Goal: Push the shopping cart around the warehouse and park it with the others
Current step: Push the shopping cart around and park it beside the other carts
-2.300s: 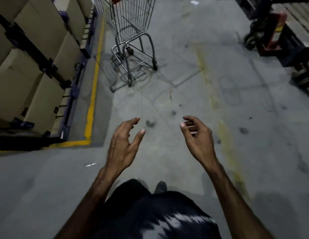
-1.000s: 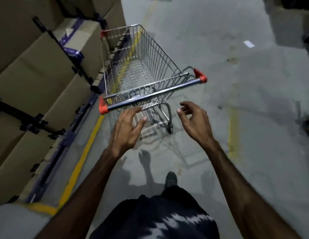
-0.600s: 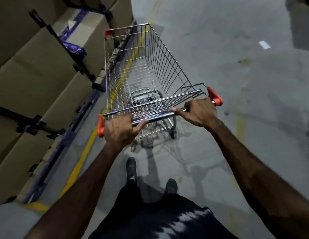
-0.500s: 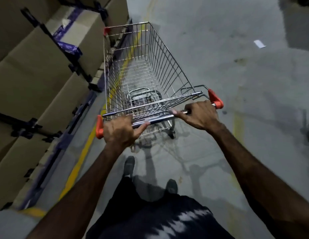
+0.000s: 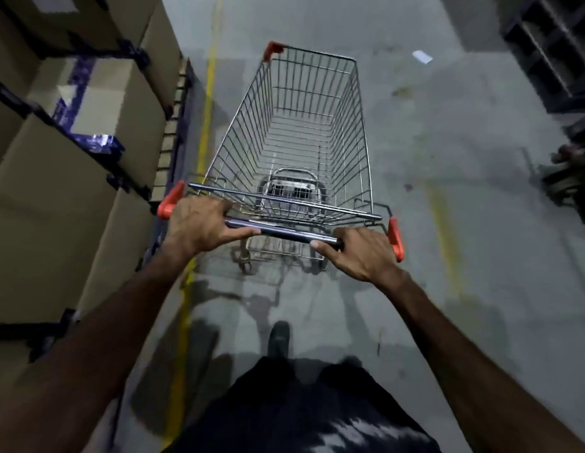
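Two-handed grip on the handle bar (image 5: 281, 233) of an empty wire shopping cart (image 5: 304, 132). The left hand (image 5: 199, 223) is wrapped over the bar just inside the left orange end cap (image 5: 168, 204), thumb lying along the bar; the right hand (image 5: 363, 253) is curled over it just inside the right orange end cap (image 5: 395, 240), thumb tucked beneath. Both grips are closed on the bar, knuckles up, arms extended.

The cart stands on the grey concrete floor (image 5: 448, 158) directly ahead of the person, its nose pointing up an aisle. Stacked cardboard boxes (image 5: 72, 197) on dark racking lie close along its left; a yellow floor line (image 5: 206, 125) runs between the boxes and the cart. Dark equipment (image 5: 569, 178) sits well apart on the right.

The step in hand appears to be the opening of the push; no other carts are in view, so parking lies far off. To do it well, hands kept wide near the caps give steering leverage; equal pressure holds a straight track. The left front corner is the likely snag point against the racking, so a slight bias rightward, away from the yellow line, seems prudent.
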